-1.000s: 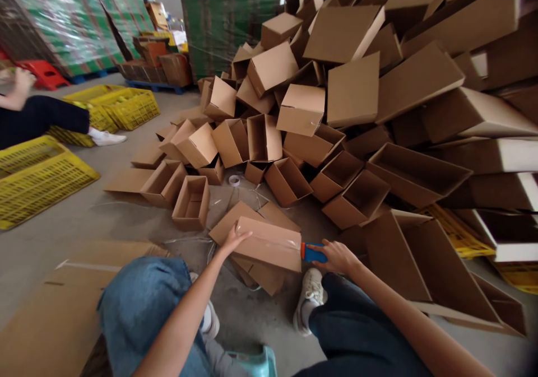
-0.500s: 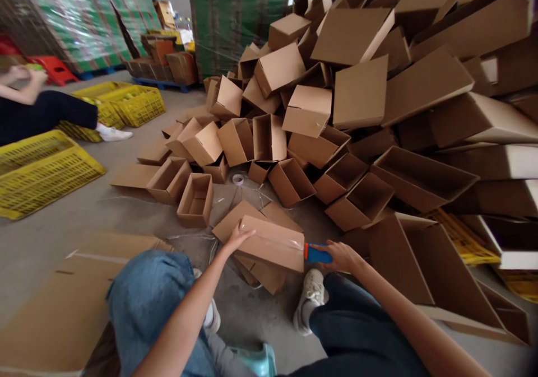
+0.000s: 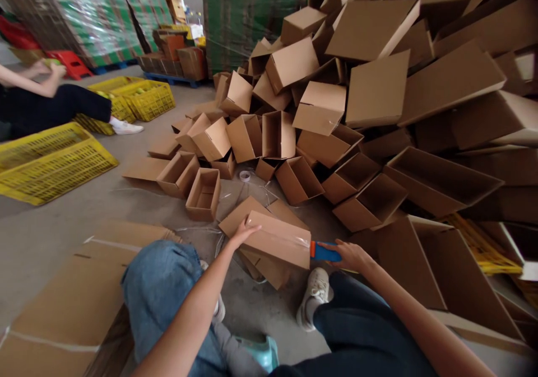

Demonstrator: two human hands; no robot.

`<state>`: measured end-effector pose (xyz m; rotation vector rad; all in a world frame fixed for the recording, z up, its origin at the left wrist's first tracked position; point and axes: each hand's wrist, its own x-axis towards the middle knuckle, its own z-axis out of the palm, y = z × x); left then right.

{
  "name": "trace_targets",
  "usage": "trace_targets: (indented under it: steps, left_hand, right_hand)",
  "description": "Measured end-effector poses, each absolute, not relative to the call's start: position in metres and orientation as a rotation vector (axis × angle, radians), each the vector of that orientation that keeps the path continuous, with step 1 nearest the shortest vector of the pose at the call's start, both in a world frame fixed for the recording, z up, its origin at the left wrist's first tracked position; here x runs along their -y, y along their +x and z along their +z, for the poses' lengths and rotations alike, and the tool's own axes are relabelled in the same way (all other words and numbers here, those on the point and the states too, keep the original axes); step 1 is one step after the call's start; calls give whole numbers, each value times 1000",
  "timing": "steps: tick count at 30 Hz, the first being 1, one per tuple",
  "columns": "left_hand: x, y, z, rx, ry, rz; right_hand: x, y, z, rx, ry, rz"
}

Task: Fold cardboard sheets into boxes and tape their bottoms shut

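Observation:
Between my knees is a cardboard box (image 3: 279, 240), its taped face turned up toward me. Clear tape runs along the seam of that face. My left hand (image 3: 244, 233) grips the box at its left end, thumb lying on the top face. In my right hand (image 3: 352, 255) is a blue and orange tape dispenser (image 3: 327, 251), pressed against the box's right end. Flattened cardboard sheets (image 3: 269, 270) lie on the floor under and behind the box.
A tall heap of open cardboard boxes (image 3: 311, 136) fills the back and right. Folded cardboard (image 3: 63, 293) is stacked at my left. A tape roll (image 3: 245, 176) lies on the floor. Yellow crates (image 3: 59, 164) stand at left, near another seated person (image 3: 54, 97) holding something green.
The whole view has shifted slightly, so things appear a little further right. Both hands keep their hold on the box and dispenser, and the box looks almost unmoved.

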<state>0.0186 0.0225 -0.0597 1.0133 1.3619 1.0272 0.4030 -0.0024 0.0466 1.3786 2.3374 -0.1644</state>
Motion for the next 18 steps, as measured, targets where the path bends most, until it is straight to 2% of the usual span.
trace_targets:
  steps: [18]
  left_hand:
    - [-15, 16, -50, -1381, 985, 994]
  right_hand:
    - [9, 426, 21, -2466, 1310, -104]
